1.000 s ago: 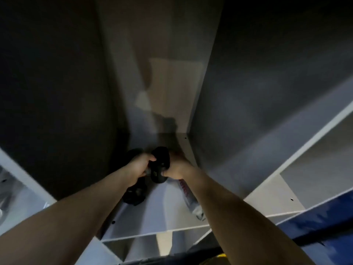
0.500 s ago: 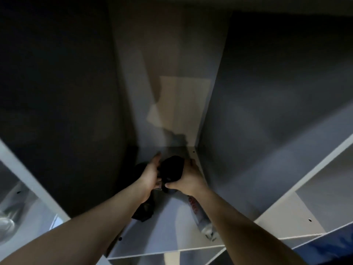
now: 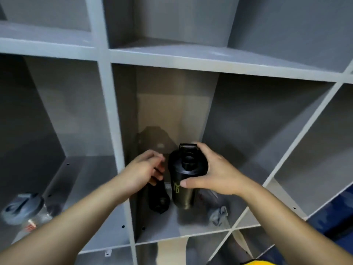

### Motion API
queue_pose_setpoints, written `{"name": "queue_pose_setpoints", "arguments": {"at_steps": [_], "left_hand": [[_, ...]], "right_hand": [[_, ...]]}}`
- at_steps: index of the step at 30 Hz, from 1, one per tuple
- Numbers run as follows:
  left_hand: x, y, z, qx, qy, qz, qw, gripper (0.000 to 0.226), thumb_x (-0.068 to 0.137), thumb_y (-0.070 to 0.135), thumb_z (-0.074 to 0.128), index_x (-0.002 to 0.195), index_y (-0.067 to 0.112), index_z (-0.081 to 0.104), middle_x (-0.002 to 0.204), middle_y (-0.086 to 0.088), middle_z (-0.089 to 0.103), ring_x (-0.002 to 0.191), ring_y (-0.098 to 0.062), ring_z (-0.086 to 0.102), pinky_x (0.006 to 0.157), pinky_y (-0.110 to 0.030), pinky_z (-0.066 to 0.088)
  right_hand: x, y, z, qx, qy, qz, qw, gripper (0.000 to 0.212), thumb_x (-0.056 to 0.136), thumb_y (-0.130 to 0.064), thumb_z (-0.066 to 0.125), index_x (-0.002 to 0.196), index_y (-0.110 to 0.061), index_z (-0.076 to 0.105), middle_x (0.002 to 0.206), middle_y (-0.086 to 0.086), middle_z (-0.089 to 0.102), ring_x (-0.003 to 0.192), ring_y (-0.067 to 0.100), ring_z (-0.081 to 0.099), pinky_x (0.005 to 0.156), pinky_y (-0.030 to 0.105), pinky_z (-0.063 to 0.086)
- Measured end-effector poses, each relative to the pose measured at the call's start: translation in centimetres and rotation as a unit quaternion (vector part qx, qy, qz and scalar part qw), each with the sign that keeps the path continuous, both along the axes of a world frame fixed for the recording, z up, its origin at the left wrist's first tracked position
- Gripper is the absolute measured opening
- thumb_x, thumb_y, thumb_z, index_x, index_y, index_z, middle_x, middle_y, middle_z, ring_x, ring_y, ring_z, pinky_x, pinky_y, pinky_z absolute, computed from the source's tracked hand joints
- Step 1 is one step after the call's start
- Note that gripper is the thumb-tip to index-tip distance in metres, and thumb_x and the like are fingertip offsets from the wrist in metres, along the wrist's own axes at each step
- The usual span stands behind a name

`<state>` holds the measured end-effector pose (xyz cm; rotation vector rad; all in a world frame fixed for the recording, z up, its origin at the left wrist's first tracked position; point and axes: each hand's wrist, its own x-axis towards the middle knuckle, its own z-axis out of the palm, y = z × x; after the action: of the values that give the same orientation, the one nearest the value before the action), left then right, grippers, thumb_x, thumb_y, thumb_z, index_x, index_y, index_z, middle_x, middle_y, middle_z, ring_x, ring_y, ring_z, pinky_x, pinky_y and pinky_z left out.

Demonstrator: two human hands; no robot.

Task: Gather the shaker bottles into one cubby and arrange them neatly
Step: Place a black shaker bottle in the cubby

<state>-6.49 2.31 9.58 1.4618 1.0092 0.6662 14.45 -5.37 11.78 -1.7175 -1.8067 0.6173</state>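
Note:
A black shaker bottle point(image 3: 185, 190) stands upright on the floor of the middle cubby point(image 3: 160, 232). My right hand point(image 3: 210, 173) grips it around the lid and upper body. My left hand point(image 3: 143, 172) is just left of it, fingers loosely curled and blurred, holding nothing that I can see. Under that hand a second black bottle point(image 3: 159, 199) lies on its side. To the right a clear bottle with a grey lid point(image 3: 217, 213) also lies on its side. Another clear bottle with a grey lid point(image 3: 21, 209) lies in the left cubby.
The grey shelf unit has upright dividers point(image 3: 114, 131) on both sides of the middle cubby and a shelf board point(image 3: 210, 64) above it. Cubbies lie above and to the right. A blue surface point(image 3: 334, 213) shows at the lower right.
The view has pulled back and brightened. The black bottle that both hands held now stands upright in my right hand alone; my left hand has come off it to the left.

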Motion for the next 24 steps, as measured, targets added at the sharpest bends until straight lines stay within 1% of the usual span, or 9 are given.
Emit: {"name": "queue_pose_setpoints", "arguments": {"at_steps": [2, 5, 8, 10, 14, 16, 19, 21, 24], "left_hand": [[-4.0, -1.9, 1.2, 0.0, 0.026, -0.086, 0.996, 0.021, 0.102, 0.021, 0.043, 0.095, 0.009, 0.059, 0.076, -0.014, 0.063, 0.063, -0.027, 0.059, 0.05, -0.028, 0.04], [-10.5, -4.7, 2.7, 0.009, 0.052, -0.192, 0.98, 0.03, 0.103, 0.025, 0.042, 0.101, 0.003, 0.062, 0.079, -0.014, 0.065, 0.066, -0.027, 0.058, 0.054, -0.032, 0.042], [-17.5, -5.5, 3.5, 0.027, 0.062, -0.216, 0.974, 0.03, 0.103, 0.025, 0.04, 0.101, 0.006, 0.064, 0.082, -0.017, 0.066, 0.069, -0.023, 0.059, 0.062, -0.035, 0.044], [-22.1, -5.0, 3.4, 0.033, 0.058, -0.215, 0.974, 0.03, 0.103, 0.026, 0.041, 0.101, 0.008, 0.065, 0.084, -0.013, 0.067, 0.07, -0.022, 0.059, 0.064, -0.035, 0.044], [-29.3, -2.7, 1.9, 0.052, 0.06, -0.158, 0.984, 0.029, 0.098, 0.032, 0.048, 0.099, 0.01, 0.067, 0.081, -0.009, 0.068, 0.069, -0.021, 0.06, 0.064, -0.034, 0.045], [-31.9, -1.4, 0.6, 0.073, 0.064, -0.11, 0.989, 0.027, 0.09, 0.037, 0.053, 0.094, 0.016, 0.069, 0.079, -0.007, 0.07, 0.071, -0.021, 0.062, 0.068, -0.038, 0.047], [-34.4, 0.4, -2.2, 0.094, 0.074, -0.022, 0.993, 0.016, 0.096, 0.025, 0.054, 0.092, 0.021, 0.069, 0.086, -0.007, 0.072, 0.079, -0.022, 0.067, 0.074, -0.036, 0.05], [-35.1, 1.6, -4.1, 0.065, 0.07, 0.03, 0.995, 0.016, 0.097, 0.018, 0.053, 0.096, 0.02, 0.069, 0.092, -0.009, 0.072, 0.083, -0.022, 0.066, 0.077, -0.034, 0.051], [-35.2, 3.5, -6.9, -0.017, 0.041, 0.093, 0.995, 0.018, 0.098, 0.011, 0.05, 0.103, 0.014, 0.067, 0.1, -0.018, 0.071, 0.082, -0.024, 0.062, 0.077, -0.036, 0.049]], "right_hand": [[-3.0, -2.2, 1.7, 0.003, -0.001, 0.01, 1.0, 0.092, 0.057, -0.048, 0.091, 0.136, -0.048, 0.044, 0.129, -0.021, 0.062, 0.121, -0.003, 0.057, 0.108, 0.03, 0.046], [-8.3, -5.3, 3.6, 0.0, 0.015, 0.029, 0.999, 0.088, 0.062, -0.042, 0.093, 0.136, -0.046, 0.046, 0.128, -0.019, 0.065, 0.122, 0.0, 0.059, 0.108, 0.034, 0.047], [-14.1, -7.4, 4.4, -0.012, 0.042, 0.038, 0.998, 0.084, 0.065, -0.034, 0.093, 0.137, -0.041, 0.049, 0.129, -0.015, 0.066, 0.124, 0.006, 0.061, 0.109, 0.038, 0.047], [-18.1, -7.7, 4.4, -0.016, 0.053, 0.038, 0.998, 0.083, 0.065, -0.033, 0.093, 0.136, -0.04, 0.05, 0.129, -0.014, 0.067, 0.123, 0.006, 0.061, 0.109, 0.038, 0.047], [-25.4, -5.9, 3.4, -0.022, 0.057, 0.036, 0.998, 0.086, 0.064, -0.036, 0.093, 0.136, -0.045, 0.047, 0.127, -0.024, 0.064, 0.121, -0.004, 0.059, 0.105, 0.026, 0.045], [-28.5, -4.2, 2.4, -0.025, 0.048, 0.035, 0.998, 0.09, 0.061, -0.042, 0.093, 0.137, -0.047, 0.043, 0.127, -0.022, 0.063, 0.121, -0.002, 0.058, 0.105, 0.027, 0.047], [-31.8, -0.5, -0.3, -0.03, 0.012, 0.023, 0.999, 0.098, 0.056, -0.047, 0.091, 0.139, -0.041, 0.037, 0.128, -0.017, 0.06, 0.118, 0.004, 0.058, 0.102, 0.029, 0.048], [-33.2, 2.3, -2.9, -0.044, -0.001, 0.012, 0.999, 0.103, 0.053, -0.049, 0.09, 0.14, -0.038, 0.036, 0.128, -0.013, 0.058, 0.117, 0.008, 0.057, 0.1, 0.03, 0.049], [-34.1, 6.6, -7.2, -0.078, -0.007, 0.003, 0.997, 0.107, 0.05, -0.046, 0.092, 0.141, -0.033, 0.037, 0.13, -0.009, 0.057, 0.12, 0.015, 0.056, 0.102, 0.033, 0.049]]}}
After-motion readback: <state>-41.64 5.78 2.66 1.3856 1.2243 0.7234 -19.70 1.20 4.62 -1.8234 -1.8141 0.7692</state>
